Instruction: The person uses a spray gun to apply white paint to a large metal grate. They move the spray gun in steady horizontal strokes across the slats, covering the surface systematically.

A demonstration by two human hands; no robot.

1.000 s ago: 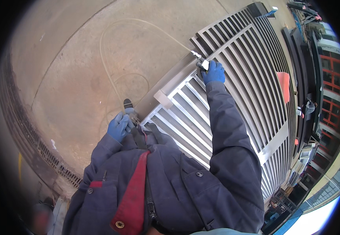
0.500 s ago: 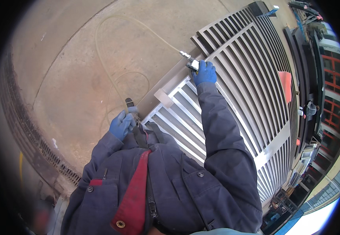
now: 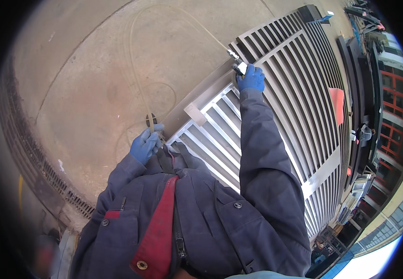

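Observation:
Wearing a blue glove, my right hand (image 3: 252, 79) is wrapped round a small silver-and-black air tool (image 3: 242, 68) with a metal hose fitting. It is at the corner of a large slatted metal panel (image 3: 283, 69); whether the tool touches the panel, I cannot tell. From the fitting a pale clear hose (image 3: 142, 93) loops over the floor back to my left hand (image 3: 143, 146). That gloved hand is closed round the hose, close to my waist. Between my arms lies a section of bright bare-metal slats (image 3: 214, 132), bordered by a tan beam (image 3: 176, 124) with a short flat piece (image 3: 195, 114) across it.
Concrete floor (image 3: 85, 74) spreads out on the left, with a slotted drain grate (image 3: 64, 186) along it. An orange-pink sheet (image 3: 336, 106) lies on the panel's right part. Long dark bars (image 3: 355, 69) and red frames (image 3: 392, 125) stand farther right.
My right hand has moved slightly up and to the right with the air tool. The hose loop has shifted the same way and looks blurred. My left hand has hardly moved.

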